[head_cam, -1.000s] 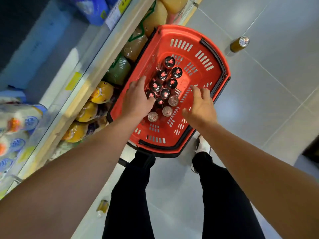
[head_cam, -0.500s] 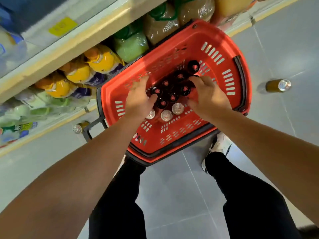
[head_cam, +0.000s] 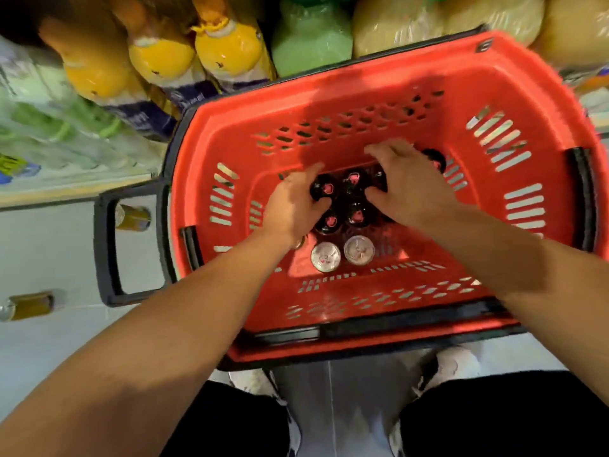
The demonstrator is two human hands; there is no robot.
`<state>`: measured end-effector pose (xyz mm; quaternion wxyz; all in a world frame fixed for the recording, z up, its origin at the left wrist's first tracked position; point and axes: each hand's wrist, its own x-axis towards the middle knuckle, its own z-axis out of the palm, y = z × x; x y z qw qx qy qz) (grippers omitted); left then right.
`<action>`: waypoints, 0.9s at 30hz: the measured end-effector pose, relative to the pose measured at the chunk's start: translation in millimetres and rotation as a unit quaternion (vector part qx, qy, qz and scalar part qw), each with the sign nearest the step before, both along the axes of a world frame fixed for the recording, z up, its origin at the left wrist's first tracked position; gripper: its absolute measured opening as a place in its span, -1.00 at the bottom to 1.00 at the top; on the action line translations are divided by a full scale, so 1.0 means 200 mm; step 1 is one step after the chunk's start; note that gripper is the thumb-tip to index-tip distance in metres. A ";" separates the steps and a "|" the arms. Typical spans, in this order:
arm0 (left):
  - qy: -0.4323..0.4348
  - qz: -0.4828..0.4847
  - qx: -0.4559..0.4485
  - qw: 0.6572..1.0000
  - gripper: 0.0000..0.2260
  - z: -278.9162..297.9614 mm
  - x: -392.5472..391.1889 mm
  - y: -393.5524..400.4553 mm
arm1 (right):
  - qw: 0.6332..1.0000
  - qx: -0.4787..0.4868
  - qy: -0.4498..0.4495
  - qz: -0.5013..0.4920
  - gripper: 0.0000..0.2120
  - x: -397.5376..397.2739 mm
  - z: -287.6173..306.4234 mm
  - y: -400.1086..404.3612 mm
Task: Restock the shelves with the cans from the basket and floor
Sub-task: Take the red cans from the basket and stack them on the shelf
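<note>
Left hand (head_cam: 293, 206) was seen inside the red basket (head_cam: 543, 103), fingers curled round a dark-topped can (head_cam: 324, 189) at the cluster's left edge; thumb was pressed on the near side of it. Right hand (head_cam: 408, 186) was laid over the cluster's right side, fingers bent down over the cans; whether one was actually held couldn't be told. Between the hands, approx. four dark tops w/ pink tabs were visible, all upright, packed touching. Just nearer the person, two silver-topped cans (head_cam: 342, 253) were stood side by side on the basket floor. The basket was set on the floor against the bottom shelf, its black pull handle (head_cam: 108, 245) out to the left. A gold can (head_cam: 133, 217) was lying on the floor inside the handle loop, another gold can (head_cam: 28, 305) further left. Yellow bottles (head_cam: 227, 49) & bagged goods were behind the basket.
</note>
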<state>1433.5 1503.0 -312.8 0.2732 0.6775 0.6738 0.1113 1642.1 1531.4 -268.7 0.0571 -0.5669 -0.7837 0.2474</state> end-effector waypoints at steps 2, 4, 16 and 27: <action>0.008 0.003 -0.005 1.000 -0.38 -0.05 0.03 0.02 | 1.000 0.023 -0.004 0.001 -0.42 -0.01 -0.04 0.03; 0.043 0.018 -0.014 0.999 -0.36 -0.09 0.07 0.05 | 0.999 0.043 -0.016 -0.005 -0.44 0.00 -0.10 0.05; 0.070 0.069 -0.086 0.991 -0.43 -0.08 0.17 0.08 | 0.997 0.066 0.019 -0.025 -0.56 0.04 -0.11 0.09; -0.068 0.074 0.056 0.993 -0.30 0.34 0.02 0.03 | 0.997 0.042 0.031 -0.054 -0.60 0.04 -0.03 0.10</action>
